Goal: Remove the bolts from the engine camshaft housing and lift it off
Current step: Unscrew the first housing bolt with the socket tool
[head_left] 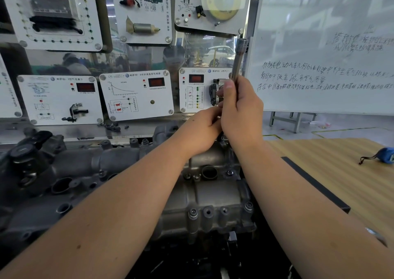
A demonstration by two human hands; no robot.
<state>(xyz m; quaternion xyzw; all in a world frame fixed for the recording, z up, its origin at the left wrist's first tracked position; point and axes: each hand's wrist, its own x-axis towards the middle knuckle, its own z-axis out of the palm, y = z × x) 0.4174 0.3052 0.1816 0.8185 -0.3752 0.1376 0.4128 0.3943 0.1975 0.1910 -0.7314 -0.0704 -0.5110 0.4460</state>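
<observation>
While both forearms reach in from 6 o'clock, the right hand (239, 110) grips a steel socket bar (238, 62) near its lower end, thumb up along the shaft, bar nearly upright with its socket end at 12 o'clock, slightly tilted right. Left hand (199, 129) sits just beside it at 9 o'clock, touching the right hand, fingers curled in at the bar's base; what they pinch is hidden, can't tell. Both hands are over the far right end of the housing (213, 195), a grey cast metal cover running across frame centre toward 8 o'clock under the forearms. A round open port (209, 171) shows on its top between the wrists. A bolt (229, 173) sits just at 3 o'clock of the port; another bolt head (248, 206) on the near right corner, and a row of bosses along the near edge at 6 o'clock. Darker engine castings (32, 161) lie at 9 o'clock. Table (341, 172) with wood grain at 3 o'clock, a blue tape measure (387, 155) on it near the right edge, well apart from the hands. Whiteboard (319, 44) with handwriting at 1–2 o'clock. Sensor demo panels (136, 95) across the back at 10–12 o'clock.
</observation>
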